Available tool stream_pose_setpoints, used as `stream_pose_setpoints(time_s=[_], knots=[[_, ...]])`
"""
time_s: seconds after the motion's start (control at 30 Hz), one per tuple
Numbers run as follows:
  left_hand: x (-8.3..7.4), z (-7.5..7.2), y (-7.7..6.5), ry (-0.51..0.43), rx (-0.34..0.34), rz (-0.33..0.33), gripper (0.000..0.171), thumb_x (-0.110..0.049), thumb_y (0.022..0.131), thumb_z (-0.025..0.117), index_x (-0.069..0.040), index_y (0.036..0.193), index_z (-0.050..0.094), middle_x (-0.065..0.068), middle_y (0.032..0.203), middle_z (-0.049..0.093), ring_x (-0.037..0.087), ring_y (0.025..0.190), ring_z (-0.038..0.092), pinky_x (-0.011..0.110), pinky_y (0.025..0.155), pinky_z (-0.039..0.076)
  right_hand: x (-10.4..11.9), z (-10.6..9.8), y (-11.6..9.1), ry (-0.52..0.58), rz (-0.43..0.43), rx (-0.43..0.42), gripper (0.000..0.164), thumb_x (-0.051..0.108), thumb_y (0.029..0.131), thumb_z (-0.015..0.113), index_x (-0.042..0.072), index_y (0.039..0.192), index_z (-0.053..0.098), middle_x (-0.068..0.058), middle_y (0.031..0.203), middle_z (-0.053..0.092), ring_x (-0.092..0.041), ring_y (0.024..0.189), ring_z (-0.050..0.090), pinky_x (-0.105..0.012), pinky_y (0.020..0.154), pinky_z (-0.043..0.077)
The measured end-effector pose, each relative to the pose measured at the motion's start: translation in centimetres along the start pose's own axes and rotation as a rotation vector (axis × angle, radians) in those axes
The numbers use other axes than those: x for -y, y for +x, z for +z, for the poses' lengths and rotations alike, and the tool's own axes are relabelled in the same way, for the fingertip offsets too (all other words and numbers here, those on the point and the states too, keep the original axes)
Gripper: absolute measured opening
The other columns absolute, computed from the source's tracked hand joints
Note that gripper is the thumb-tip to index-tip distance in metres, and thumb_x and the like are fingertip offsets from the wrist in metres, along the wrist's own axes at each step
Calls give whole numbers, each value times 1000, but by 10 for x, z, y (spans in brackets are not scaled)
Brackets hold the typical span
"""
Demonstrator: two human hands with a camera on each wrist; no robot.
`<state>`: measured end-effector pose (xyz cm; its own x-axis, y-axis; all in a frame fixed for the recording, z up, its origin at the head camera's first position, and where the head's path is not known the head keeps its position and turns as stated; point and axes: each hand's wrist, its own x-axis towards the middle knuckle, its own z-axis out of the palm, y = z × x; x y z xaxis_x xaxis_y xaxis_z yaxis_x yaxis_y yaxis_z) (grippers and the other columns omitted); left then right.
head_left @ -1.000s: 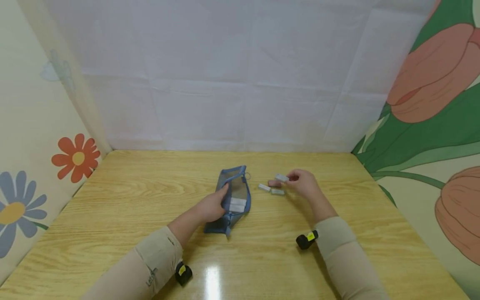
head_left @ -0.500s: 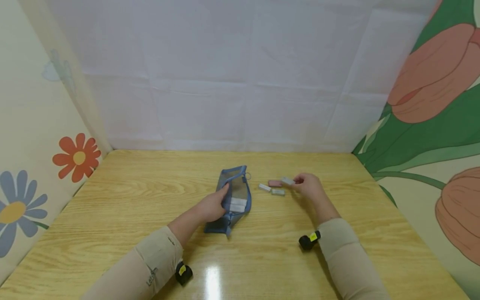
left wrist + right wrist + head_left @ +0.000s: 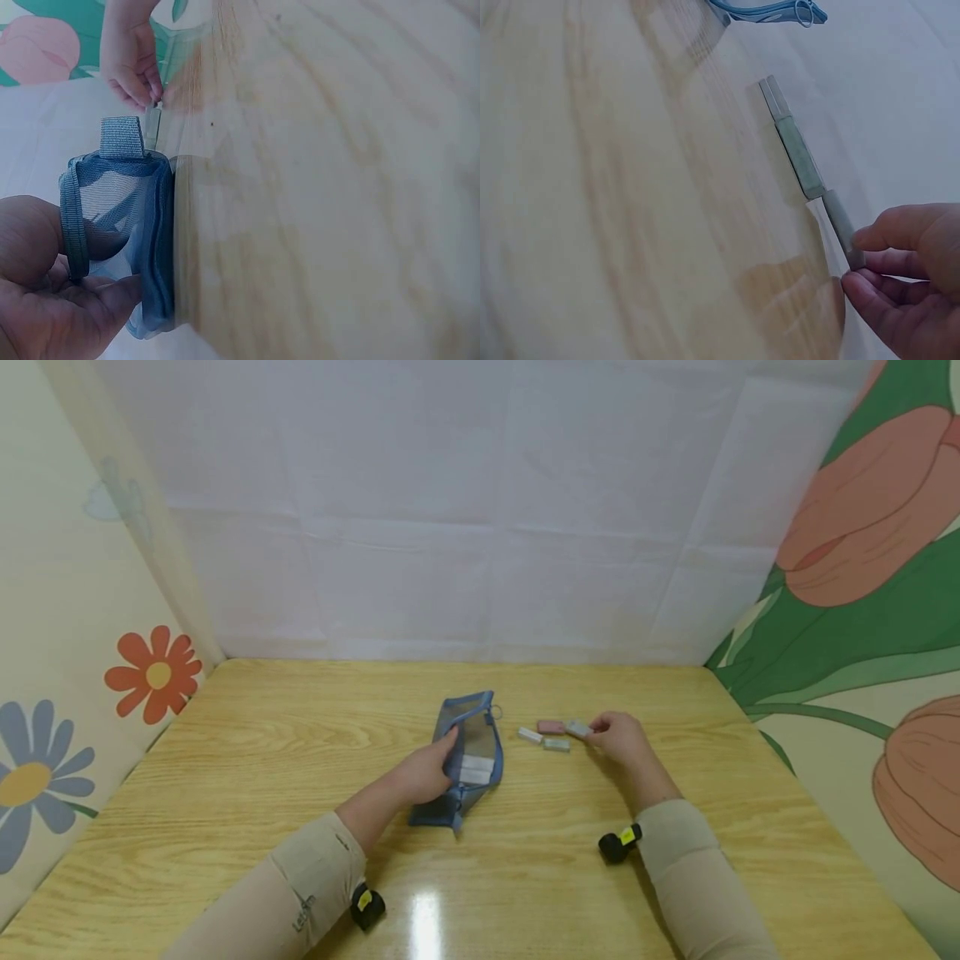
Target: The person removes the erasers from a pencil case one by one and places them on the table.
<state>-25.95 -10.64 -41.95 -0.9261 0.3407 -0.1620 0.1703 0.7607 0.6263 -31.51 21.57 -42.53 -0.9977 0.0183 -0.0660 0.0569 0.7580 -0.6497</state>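
My left hand [image 3: 420,777] grips the edge of an open blue mesh zip pouch [image 3: 480,739]. In the left wrist view some fingers reach inside the pouch [image 3: 154,247]. White blocks [image 3: 476,769] show in it. To the right, my right hand [image 3: 622,739] pinches one end of a small pale grey rectangular block [image 3: 577,728] low at the table. Left of that block lie a pink block [image 3: 549,727], a white one [image 3: 529,735] and a pale green one [image 3: 557,744]. The right wrist view shows thumb and fingers on the grey block [image 3: 840,217], close beside the green block [image 3: 799,157].
The wood-grain table [image 3: 300,718] ends at a white cloth backdrop [image 3: 480,527]. Painted flower walls stand left [image 3: 60,593] and right [image 3: 847,652]. A black wrist camera [image 3: 367,906] hangs by the left cuff, another [image 3: 615,845] by the right.
My right hand has moved a little right and down, bringing the grey block from above the pink one to the table beside it. The left hand and pouch stay put.
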Motion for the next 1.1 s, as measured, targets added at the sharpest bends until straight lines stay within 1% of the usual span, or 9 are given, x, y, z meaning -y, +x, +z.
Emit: stream_pose_setpoints(time_s=[0.17, 0.27, 0.47, 0.57, 0.83, 1.1], knots=[[1, 0, 1, -4, 4, -8, 83, 7, 78, 54, -9, 147, 11, 15, 146, 29, 23, 106, 48, 31, 74, 41, -1, 0, 0, 5, 10, 7, 19, 12, 84, 62, -1, 98, 63, -13, 92, 62, -25, 85, 53, -36, 74, 42], [1, 1, 1, -5, 3, -4, 83, 7, 78, 54, -8, 147, 11, 16, 146, 28, 23, 107, 47, 31, 75, 41, -3, 1, 1, 24, 22, 10, 19, 13, 84, 62, -1, 98, 63, -13, 93, 61, -25, 85, 53, -35, 74, 42], [0, 0, 0, -13, 9, -19, 83, 6, 78, 54, -11, 148, 11, 15, 146, 29, 23, 109, 47, 32, 78, 41, -9, 3, 4, 14, -10, -8, 21, 13, 83, 64, -1, 98, 63, -13, 93, 62, -24, 82, 53, -32, 71, 42], [-1, 0, 0, -19, 7, -20, 83, 7, 78, 54, -10, 147, 12, 16, 146, 29, 24, 110, 47, 33, 79, 41, -11, 3, 5, 16, -14, -15, 23, 14, 83, 64, 0, 100, 64, -13, 95, 62, -23, 83, 54, -31, 69, 43], [-2, -1, -1, -20, 6, -22, 84, 7, 77, 54, -9, 147, 12, 17, 145, 30, 24, 110, 47, 33, 79, 41, -15, 4, 5, 63, 8, -5, 25, 15, 83, 65, 1, 103, 65, -13, 98, 62, -23, 84, 53, -30, 70, 42], [-2, -1, -1, -26, 8, -21, 84, 8, 76, 54, -8, 147, 12, 17, 145, 30, 24, 109, 46, 33, 79, 41, -16, 5, 6, 74, 33, -5, 26, 18, 82, 66, 3, 104, 65, -12, 99, 62, -23, 87, 53, -32, 74, 41]])
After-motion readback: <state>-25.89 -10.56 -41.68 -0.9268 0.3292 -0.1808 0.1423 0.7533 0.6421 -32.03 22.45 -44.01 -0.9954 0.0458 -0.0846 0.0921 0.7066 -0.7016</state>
